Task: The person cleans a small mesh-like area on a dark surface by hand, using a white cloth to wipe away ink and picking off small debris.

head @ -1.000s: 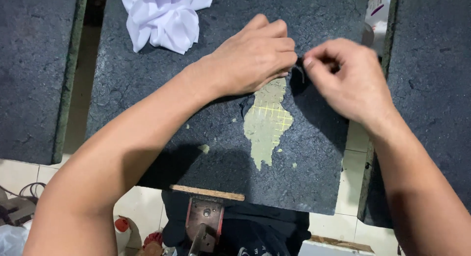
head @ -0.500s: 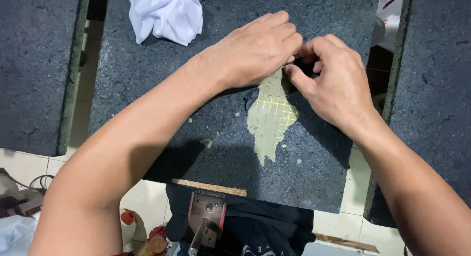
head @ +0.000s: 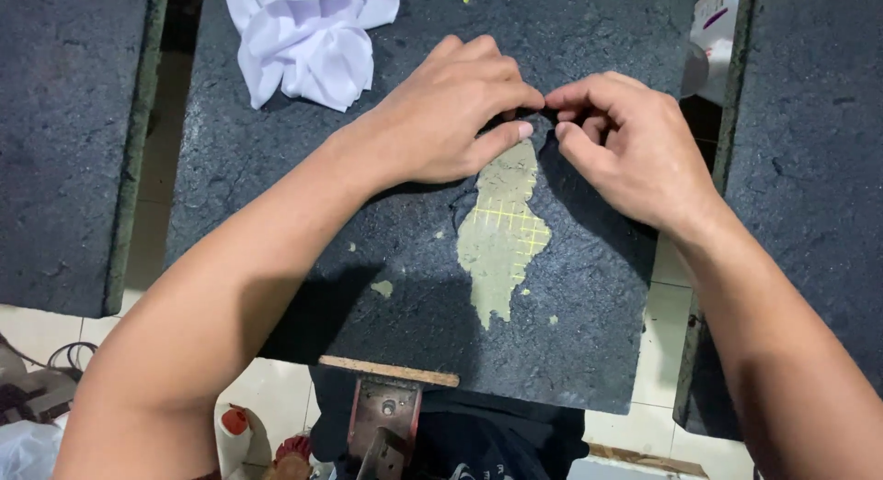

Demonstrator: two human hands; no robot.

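Note:
A black, rough-surfaced board point(head: 276, 167) lies in front of me, with a worn yellow-green patch point(head: 501, 236) in its middle. My left hand point(head: 451, 117) and my right hand point(head: 625, 140) meet fingertip to fingertip at the top end of that patch. Both pinch a small dark flap of the board's black covering point(head: 543, 121), which is mostly hidden by the fingers. My left thumb lies flat on the upper tip of the patch. My right thumb and forefinger are closed just beside it.
A crumpled white cloth point(head: 308, 39) lies on the board's far left part. Similar black boards stand at the left point(head: 64, 140) and right point(head: 809, 167), with gaps between. A metal bracket point(head: 386, 420) with a wooden strip sits under the near edge, over a tiled floor.
My right hand has moved left and closed up against the left hand's fingertips. Both hands now sit closer together at the top of the patch.

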